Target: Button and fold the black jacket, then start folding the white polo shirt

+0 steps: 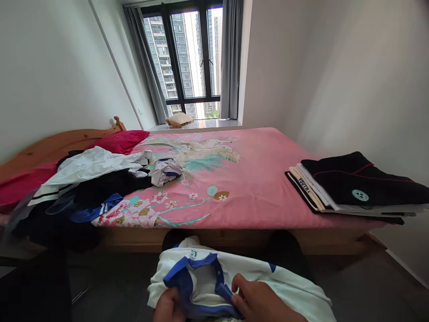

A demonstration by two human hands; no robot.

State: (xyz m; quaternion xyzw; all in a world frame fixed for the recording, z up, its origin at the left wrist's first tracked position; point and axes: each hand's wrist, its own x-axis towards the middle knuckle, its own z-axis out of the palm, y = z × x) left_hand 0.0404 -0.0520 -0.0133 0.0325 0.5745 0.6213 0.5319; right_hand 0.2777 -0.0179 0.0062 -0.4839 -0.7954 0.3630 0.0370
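A white polo shirt [248,264] with a blue collar lies spread over my lap at the bottom of the view. Its neck opening faces up, and a small green emblem shows on the white cloth. My left hand [170,305] grips the blue collar on the left side, fingers closed on the fabric. On the other side, my right hand [256,297] pinches the collar edge near the button placket between thumb and fingers. The lower parts of both hands run out of the frame.
A bed with a pink floral sheet [261,188] stands ahead. Loose clothes [97,174] are heaped at its left, beside red pillows [120,141]. A crumpled white-and-blue garment [166,171] lies near them. Folded clothes [362,185] are stacked at the right.
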